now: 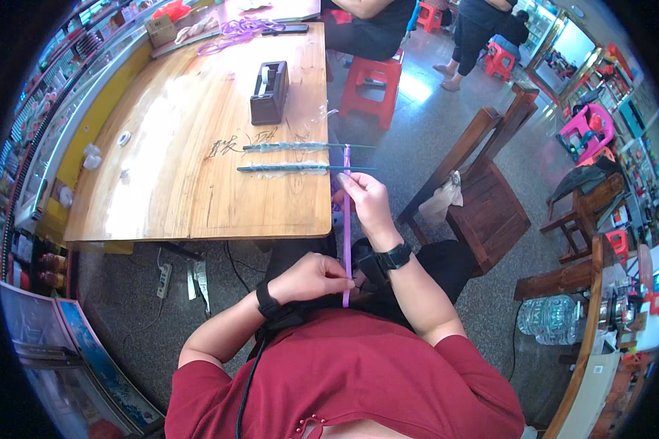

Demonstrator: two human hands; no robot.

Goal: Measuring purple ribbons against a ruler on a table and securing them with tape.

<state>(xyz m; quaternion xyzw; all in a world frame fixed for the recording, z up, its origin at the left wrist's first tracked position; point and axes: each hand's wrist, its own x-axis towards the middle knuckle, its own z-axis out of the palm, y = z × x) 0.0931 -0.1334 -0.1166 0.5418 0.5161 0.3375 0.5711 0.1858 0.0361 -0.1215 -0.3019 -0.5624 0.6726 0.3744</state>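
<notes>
A narrow purple ribbon (pixel 347 238) runs from two thin dark green rods down toward my lap. The far rod (pixel 271 148) and the near rod (pixel 274 169) lie on the wooden table under clear tape, and their ends stick out past its right edge. At the far rod's end the ribbon seems to wrap around it. Just below the near rod, my right hand (pixel 369 203) pinches the ribbon between thumb and fingertips. My left hand (pixel 315 279) is closed on the ribbon's lower part, close to my body.
A black tape dispenser (pixel 269 95) stands on the wooden table (pixel 176 168), with a heap of purple ribbon (pixel 245 31) at its far end. Right of me is a wooden chair (pixel 483 212). Beyond the table are a red stool (pixel 372 88) and other people.
</notes>
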